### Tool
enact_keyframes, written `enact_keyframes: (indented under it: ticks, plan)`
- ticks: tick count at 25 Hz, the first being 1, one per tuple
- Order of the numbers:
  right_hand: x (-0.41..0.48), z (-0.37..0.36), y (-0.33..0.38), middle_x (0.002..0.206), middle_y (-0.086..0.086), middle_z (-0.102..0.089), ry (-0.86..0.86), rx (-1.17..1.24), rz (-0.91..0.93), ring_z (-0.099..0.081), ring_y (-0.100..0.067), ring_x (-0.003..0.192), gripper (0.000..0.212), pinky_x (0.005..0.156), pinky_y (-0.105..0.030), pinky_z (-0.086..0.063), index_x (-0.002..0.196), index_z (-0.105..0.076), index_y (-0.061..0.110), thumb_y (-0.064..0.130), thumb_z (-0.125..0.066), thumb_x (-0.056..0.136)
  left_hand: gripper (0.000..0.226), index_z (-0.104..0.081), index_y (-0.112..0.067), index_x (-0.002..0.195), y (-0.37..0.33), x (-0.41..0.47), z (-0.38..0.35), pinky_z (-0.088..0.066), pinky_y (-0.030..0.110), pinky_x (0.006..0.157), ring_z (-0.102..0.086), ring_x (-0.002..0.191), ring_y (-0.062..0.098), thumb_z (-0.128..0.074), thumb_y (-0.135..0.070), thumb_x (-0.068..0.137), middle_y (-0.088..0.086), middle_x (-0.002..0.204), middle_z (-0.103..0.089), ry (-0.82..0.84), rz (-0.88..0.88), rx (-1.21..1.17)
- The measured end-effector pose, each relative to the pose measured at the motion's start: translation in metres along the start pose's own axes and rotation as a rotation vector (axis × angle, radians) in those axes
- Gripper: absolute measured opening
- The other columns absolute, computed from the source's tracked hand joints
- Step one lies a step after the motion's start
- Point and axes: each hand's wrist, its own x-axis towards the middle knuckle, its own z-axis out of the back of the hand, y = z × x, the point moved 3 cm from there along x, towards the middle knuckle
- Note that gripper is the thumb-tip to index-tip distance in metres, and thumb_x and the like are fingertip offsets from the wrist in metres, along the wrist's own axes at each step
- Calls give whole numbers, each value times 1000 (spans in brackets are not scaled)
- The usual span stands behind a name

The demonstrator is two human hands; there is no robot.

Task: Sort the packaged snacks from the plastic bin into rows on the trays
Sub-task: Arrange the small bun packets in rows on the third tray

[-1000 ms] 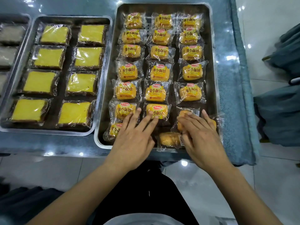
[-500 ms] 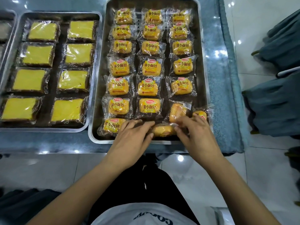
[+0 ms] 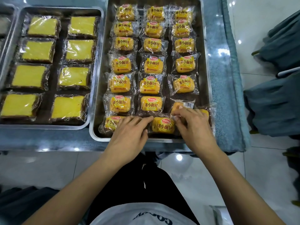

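The pack (image 3: pixel 163 125) is a yellow bun in clear film, label up with a red logo and dark characters, lying in the middle of the front row of the right tray (image 3: pixel 209 88), close to its near rim. The left hand (image 3: pixel 129 133) lies flat and relaxed, fingers straight, their tips touching the pack's left end; it covers much of the front-left bun (image 3: pixel 109 125). The right hand (image 3: pixel 193 127) has its fingers curled and pinches the film at the pack's right corner, hiding most of another bun (image 3: pixel 204 112) at the right rim. Just behind its fingertips a flipped bun (image 3: pixel 177 105) shows a barcode. Further back, buns (image 3: pixel 151 84) fill three columns, labels up. Beside it, the left tray (image 3: pixel 96 75) holds wrapped yellow cakes (image 3: pixel 73 77) in two columns. A blue cloth (image 3: pixel 227 82) lies under the right tray.
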Motion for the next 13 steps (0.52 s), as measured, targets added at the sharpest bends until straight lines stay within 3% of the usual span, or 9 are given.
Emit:
enact_keyframes:
  ticks: [3,6,9,13]
  plan:
    - [2,-9,10,106,9,-69,30,38,35,-52,-15,104,17,93,-33,-29,108,-71,30,22,-59,98,43,-50,-26,140,0,-8,2,-36,40,101,-48,114,25,-51,-27,97,-1,126,-57,-95,41,88]
    - [11,-17,27,105,7,-71,66,87,56,-56,-18,105,19,97,-38,-32,109,-72,30,22,-58,99,44,-54,-21,137,-6,-14,5,-38,43,101,-50,116,27,-53,-23,93,1,132,-55,-195,-4,149]
    - [16,-25,43,100,3,-72,66,16,107,-59,-23,101,19,106,-45,-31,110,-71,28,22,-60,96,45,-51,-23,139,-11,-13,-5,-31,46,111,-44,129,29,-47,-30,95,2,144,-50,-131,-73,231]
    - [8,-17,34,105,4,-69,-56,-128,84,-55,-24,105,26,98,-42,-34,119,-65,27,27,-60,93,60,-33,-29,154,-5,-11,-19,-18,50,121,-26,146,34,-29,-51,99,3,158,-37,-3,-26,272]
